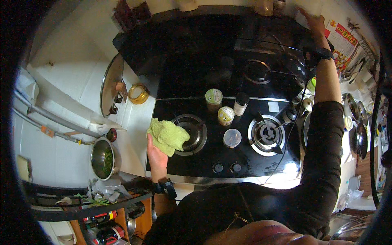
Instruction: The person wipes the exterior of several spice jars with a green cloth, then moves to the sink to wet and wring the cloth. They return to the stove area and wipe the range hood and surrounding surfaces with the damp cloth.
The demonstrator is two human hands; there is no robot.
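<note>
My left hand (158,159) holds a folded lime-green terry cloth (170,134) over the left burner (196,141) of a black glass gas hob (190,167). Far up at the top right, my right hand (315,24) reaches to the upper edge of the black range hood (190,52). Blur there hides whether its fingers grip the pale object beside them. Between the burners stand a green-lidded jar (213,97), a yellow-lidded jar (226,115), a black-capped jar (241,104) and a clear-lidded tub (232,138). The right burner (266,135) carries its pan support.
A glass pot lid (111,82) leans at the left wall near a golden ring-shaped object (138,93). Lower left, a steel bowl (103,159) contains greens. Condiment bottles (303,95) crowd the right side. A thin black cable (291,141) crosses the hob's right part.
</note>
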